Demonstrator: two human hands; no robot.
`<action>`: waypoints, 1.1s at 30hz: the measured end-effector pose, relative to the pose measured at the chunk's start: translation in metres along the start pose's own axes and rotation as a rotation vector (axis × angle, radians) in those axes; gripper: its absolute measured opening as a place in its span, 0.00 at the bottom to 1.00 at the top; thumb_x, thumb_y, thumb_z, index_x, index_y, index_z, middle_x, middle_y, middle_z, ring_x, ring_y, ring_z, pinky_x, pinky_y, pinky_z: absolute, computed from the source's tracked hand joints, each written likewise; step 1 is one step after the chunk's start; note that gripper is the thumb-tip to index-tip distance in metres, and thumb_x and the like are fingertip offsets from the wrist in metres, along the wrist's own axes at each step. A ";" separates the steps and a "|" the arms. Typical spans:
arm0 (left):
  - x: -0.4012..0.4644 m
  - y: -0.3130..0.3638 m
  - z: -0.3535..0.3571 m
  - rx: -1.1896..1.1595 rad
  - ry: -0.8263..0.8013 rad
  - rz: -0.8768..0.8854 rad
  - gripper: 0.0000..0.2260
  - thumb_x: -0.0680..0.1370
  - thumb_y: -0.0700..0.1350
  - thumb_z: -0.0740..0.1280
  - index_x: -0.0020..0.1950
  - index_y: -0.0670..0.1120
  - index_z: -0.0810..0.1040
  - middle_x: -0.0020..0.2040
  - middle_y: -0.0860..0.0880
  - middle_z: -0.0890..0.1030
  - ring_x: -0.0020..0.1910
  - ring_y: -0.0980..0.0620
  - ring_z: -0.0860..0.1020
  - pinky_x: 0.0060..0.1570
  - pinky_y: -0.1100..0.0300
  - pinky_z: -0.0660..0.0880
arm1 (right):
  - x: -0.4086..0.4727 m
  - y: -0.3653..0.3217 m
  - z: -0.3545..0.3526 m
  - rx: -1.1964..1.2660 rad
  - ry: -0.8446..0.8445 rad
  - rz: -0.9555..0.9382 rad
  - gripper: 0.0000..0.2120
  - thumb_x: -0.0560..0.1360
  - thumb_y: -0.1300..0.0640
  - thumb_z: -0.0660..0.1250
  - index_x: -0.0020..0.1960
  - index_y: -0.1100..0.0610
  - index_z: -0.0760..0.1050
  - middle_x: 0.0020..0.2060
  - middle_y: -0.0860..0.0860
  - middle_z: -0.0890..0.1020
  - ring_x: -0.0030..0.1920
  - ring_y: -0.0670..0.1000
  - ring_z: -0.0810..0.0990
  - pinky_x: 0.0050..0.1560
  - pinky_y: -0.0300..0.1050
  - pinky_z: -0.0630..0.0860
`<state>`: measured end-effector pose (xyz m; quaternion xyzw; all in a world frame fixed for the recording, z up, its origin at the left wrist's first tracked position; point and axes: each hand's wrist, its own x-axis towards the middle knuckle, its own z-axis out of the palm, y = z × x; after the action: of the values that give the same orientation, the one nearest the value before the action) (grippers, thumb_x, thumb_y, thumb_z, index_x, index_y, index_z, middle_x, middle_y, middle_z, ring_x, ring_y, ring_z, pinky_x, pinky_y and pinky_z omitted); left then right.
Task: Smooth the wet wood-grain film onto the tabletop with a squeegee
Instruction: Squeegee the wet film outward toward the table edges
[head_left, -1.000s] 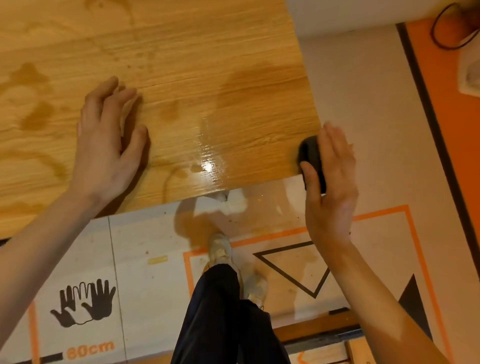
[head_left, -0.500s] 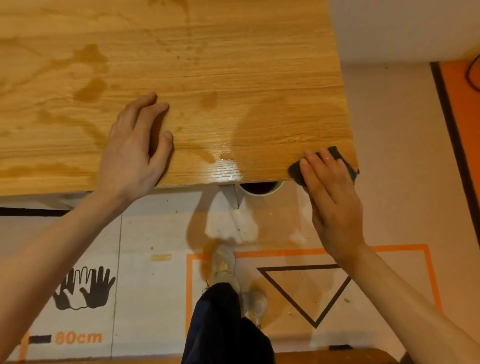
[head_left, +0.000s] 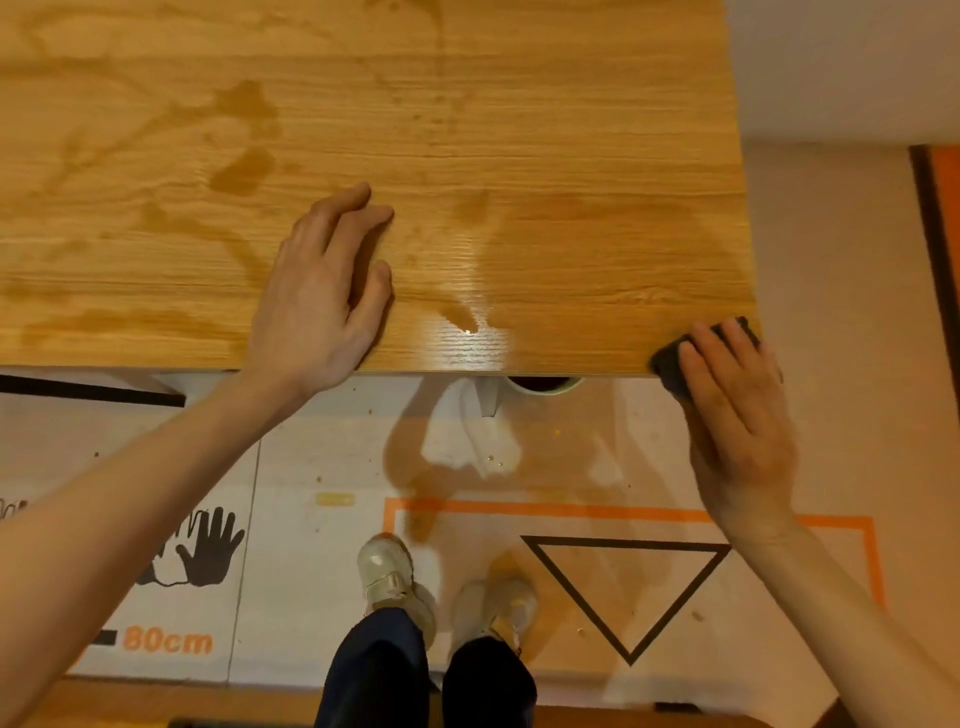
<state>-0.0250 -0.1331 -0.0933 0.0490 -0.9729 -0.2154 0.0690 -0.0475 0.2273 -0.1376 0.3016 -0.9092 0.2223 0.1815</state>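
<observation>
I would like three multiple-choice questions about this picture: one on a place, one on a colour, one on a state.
1. Where on the tabletop is the squeegee?
A. near right corner
B. far left corner
C. centre

2. What colour is the squeegee?
A. white
B. dark
C. orange

3. How is the left hand?
A. fist
B. holding a cup
C. flat on the film

Answers:
1 A: the right hand presses it at that corner.
2 B: it looks almost black.
3 C: the fingers lie spread on the wet surface.
</observation>
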 end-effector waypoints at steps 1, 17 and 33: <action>0.001 0.000 -0.001 0.001 -0.001 -0.003 0.20 0.84 0.47 0.58 0.75 0.42 0.69 0.77 0.43 0.67 0.76 0.44 0.65 0.74 0.50 0.63 | 0.004 -0.010 0.005 0.017 -0.002 -0.003 0.27 0.72 0.75 0.69 0.68 0.64 0.68 0.67 0.60 0.71 0.71 0.61 0.66 0.74 0.62 0.60; -0.001 0.001 0.000 -0.051 -0.010 0.007 0.20 0.84 0.46 0.58 0.74 0.39 0.70 0.77 0.40 0.67 0.76 0.41 0.65 0.74 0.49 0.62 | 0.013 -0.048 0.013 0.025 -0.098 0.051 0.21 0.80 0.63 0.63 0.72 0.63 0.65 0.71 0.58 0.67 0.75 0.58 0.63 0.76 0.57 0.56; 0.000 -0.082 -0.038 -0.102 0.049 -0.026 0.18 0.84 0.44 0.60 0.74 0.42 0.70 0.76 0.42 0.68 0.76 0.45 0.65 0.73 0.58 0.60 | 0.034 -0.096 0.020 0.111 -0.193 0.144 0.20 0.80 0.61 0.61 0.71 0.61 0.67 0.72 0.57 0.69 0.75 0.56 0.63 0.74 0.63 0.60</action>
<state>-0.0138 -0.2227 -0.0944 0.0631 -0.9580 -0.2642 0.0922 -0.0169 0.1320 -0.1103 0.2650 -0.9282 0.2544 0.0596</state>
